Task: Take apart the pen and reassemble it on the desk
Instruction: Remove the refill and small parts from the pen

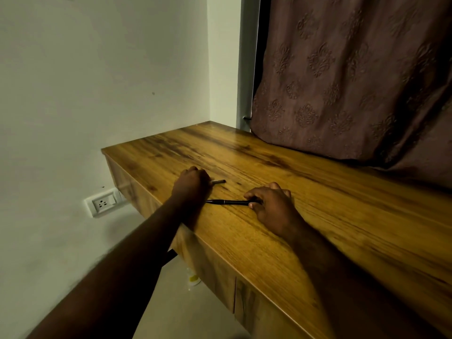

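A black pen body [230, 202] lies flat on the wooden desk [318, 216], its tip pointing left. My right hand [271, 206] rests on the desk with thumb and fingers pinching the pen's right end. A short dark pen piece [218, 182], perhaps the cap, sticks out to the right from under my left hand [192, 183]. That hand lies knuckles up on the desk, its fingers curled over the piece's left end. Whether the fingers grip it or only cover it is hidden.
The desk's left edge [107, 152] drops off near the white wall, which carries a socket plate [104, 203]. A patterned brown curtain [354, 81] hangs over the desk's back right part. A small pale container [193, 280] stands on the floor under the desk.
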Motion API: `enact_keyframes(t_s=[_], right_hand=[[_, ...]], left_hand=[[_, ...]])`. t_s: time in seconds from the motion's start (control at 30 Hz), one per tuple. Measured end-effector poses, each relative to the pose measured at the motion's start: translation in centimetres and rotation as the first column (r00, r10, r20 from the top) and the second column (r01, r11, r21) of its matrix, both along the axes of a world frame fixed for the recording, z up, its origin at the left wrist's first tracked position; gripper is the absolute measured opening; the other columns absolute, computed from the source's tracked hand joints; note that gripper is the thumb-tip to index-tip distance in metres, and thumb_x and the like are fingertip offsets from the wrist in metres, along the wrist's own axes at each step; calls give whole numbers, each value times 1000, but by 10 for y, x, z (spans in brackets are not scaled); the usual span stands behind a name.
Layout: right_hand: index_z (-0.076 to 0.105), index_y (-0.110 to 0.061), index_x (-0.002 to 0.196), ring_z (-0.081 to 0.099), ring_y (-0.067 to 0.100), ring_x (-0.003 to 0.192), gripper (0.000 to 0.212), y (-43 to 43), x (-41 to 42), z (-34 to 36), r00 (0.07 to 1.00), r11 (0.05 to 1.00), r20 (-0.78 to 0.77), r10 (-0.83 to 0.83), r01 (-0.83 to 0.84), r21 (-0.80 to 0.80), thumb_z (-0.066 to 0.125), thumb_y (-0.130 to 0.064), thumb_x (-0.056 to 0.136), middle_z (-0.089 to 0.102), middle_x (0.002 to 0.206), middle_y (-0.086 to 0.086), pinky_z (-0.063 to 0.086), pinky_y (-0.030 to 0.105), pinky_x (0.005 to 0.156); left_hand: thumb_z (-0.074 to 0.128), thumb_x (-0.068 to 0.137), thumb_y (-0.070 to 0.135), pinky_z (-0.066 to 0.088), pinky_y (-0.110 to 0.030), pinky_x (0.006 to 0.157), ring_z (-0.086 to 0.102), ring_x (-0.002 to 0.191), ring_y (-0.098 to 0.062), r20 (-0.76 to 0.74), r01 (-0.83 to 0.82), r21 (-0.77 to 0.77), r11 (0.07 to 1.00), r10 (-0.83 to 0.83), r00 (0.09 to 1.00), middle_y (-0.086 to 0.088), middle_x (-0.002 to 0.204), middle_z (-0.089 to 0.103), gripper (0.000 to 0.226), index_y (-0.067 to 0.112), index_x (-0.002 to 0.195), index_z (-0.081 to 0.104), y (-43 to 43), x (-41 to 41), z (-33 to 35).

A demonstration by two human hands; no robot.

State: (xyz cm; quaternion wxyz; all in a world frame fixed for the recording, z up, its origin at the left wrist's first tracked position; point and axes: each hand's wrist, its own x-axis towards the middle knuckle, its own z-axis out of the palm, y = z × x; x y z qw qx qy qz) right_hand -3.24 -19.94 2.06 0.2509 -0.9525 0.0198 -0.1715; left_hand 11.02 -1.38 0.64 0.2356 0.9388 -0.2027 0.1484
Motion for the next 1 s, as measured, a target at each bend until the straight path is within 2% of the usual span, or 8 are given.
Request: enact_keyframes(t_s=[0.13,0.23,0.33,0.43,0.53,0.6,0.77,1.0], right_hand=[[67,-28,108,48,14,114,21,-1,1,-2,996,1000,94,-1,-2,29,62,-30,88,63,107,-11,30,36,99],[67,-17,79,61,11,89,18,-6,-2,-2,928,952,341,-148,41,304,60,-29,90,66,83,-9,48,36,81],[56,-9,64,47,1,50,33,-11,-1,0,891,788,332,-310,46,614,60,-27,92,53,57,-8,40,26,54],[54,-10,62,40,14,46,34,-10,-3,3,915,550,168,-367,68,832,60,-26,91,52,55,4,33,26,47],[59,-6,74,37,12,40,28,-5,-18,5,972,476,79,-222,38,879,56,-26,94,54,60,4,26,19,36],[63,-3,88,38,11,42,30,-2,-28,4,991,455,77,-106,-20,890,55,-31,94,57,64,2,25,20,36],[61,-8,86,39,11,41,17,-1,-32,2,996,459,86,-2,-75,885,57,-22,93,59,69,4,24,19,34],[64,-3,92,41,9,43,13,-2,-29,-3,997,523,72,3,-63,850,58,-14,92,61,71,5,27,20,35]], left_hand=[[64,83,32,51,-31,65,62,75,-22,7,-30,-147,989,31,999,-5,85,67,21,13,93,63,4,-8,-2],[64,85,19,47,-29,62,63,75,-22,-14,-5,-412,911,-1,1000,0,81,64,13,13,92,55,10,-21,-1],[53,94,19,46,-30,65,61,76,-17,104,95,-536,839,-46,994,1,85,65,5,16,99,51,4,-52,1],[54,94,19,45,-27,58,59,67,-14,173,253,-518,817,-189,967,-2,79,65,8,24,99,49,-12,-89,4],[53,94,17,37,-15,52,54,61,-4,163,324,-486,812,-280,946,2,74,62,12,28,96,47,-28,-112,6],[52,94,18,36,-13,53,53,62,-1,109,324,-463,825,-310,945,10,72,59,10,28,95,48,-33,-119,3],[54,92,19,33,-24,55,48,58,-5,47,336,-385,860,-345,937,13,64,52,5,17,97,52,-35,-117,-4],[55,85,39,41,-30,57,54,67,-15,154,318,-324,891,-282,947,0,77,62,22,18,89,57,-33,-115,-11]])
